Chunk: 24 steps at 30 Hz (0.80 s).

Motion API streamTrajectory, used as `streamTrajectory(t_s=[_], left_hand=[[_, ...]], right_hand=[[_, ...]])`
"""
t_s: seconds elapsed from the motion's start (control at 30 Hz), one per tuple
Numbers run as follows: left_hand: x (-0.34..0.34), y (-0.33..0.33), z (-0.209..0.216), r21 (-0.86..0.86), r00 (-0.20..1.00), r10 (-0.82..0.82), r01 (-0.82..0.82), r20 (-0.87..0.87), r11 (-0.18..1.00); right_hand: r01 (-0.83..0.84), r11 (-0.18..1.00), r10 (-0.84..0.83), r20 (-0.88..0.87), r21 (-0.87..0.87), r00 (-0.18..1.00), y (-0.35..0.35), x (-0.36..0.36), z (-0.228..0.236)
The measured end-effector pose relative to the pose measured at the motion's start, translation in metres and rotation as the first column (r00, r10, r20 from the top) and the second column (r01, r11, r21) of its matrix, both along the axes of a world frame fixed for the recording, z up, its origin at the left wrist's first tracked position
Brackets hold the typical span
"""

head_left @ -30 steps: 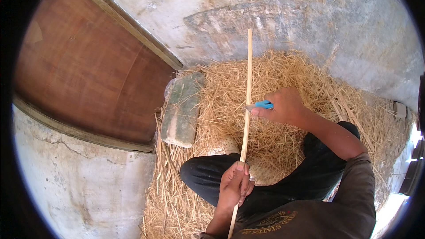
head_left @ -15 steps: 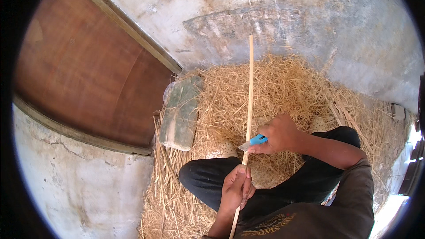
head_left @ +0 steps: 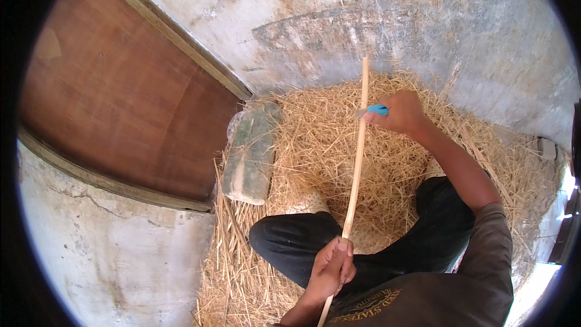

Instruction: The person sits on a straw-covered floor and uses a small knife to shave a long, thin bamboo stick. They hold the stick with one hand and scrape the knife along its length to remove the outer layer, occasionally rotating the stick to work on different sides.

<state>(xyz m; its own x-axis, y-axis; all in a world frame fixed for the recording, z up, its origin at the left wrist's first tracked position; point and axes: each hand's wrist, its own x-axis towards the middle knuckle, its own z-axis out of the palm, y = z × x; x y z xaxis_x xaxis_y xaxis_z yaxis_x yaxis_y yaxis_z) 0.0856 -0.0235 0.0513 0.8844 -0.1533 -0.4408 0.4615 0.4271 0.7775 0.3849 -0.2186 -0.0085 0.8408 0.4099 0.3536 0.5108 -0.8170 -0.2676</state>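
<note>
A long, thin, pale strip that looks like split bamboo (head_left: 357, 169) runs from near my lap up and away toward the wall, bowed slightly. Low on it, my left hand (head_left: 330, 266) is closed around the strip, thumb on top. Farther up, my right hand (head_left: 399, 113) grips a blue-handled utility knife (head_left: 378, 109). The knife's blade lies against the strip, not far below its far end. My right arm is stretched forward. Part of the handle is hidden inside my right fingers.
Thin straw-coloured shavings (head_left: 321, 115) cover the floor around my crossed legs. A greenish-grey stone block (head_left: 249, 154) lies to the left, beside a brown panel (head_left: 133, 85) in a wooden frame. A stained plaster wall (head_left: 423, 18) rises ahead.
My right hand has slid the knife away from me along the strip, from near my left hand to close to the far end. The strip has tilted a little rightward.
</note>
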Motion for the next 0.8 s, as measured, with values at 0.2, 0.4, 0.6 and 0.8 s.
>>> streamTrajectory(t_s=[0.2,0.4,0.6,0.8], left_hand=[[-0.029,0.003,-0.003,0.032,0.997,-0.070,0.071,-0.025,0.997],[-0.040,0.004,0.001,0.091,0.989,-0.132,0.138,-0.066,0.986],[-0.018,0.015,-0.012,0.225,0.999,0.041,-0.043,0.013,0.973],[0.033,0.023,-0.013,0.200,0.983,0.124,-0.150,0.135,0.968]], right_hand=[[0.270,0.962,-0.265,-0.103,0.034,0.959,-0.035,0.039,0.012],[0.548,0.836,-0.488,-0.401,0.041,0.775,-0.064,0.068,0.004],[0.427,0.887,-0.372,-0.280,0.173,0.885,-0.052,0.033,0.014],[-0.315,0.946,0.323,-0.278,0.077,0.905,0.038,-0.112,0.037]])
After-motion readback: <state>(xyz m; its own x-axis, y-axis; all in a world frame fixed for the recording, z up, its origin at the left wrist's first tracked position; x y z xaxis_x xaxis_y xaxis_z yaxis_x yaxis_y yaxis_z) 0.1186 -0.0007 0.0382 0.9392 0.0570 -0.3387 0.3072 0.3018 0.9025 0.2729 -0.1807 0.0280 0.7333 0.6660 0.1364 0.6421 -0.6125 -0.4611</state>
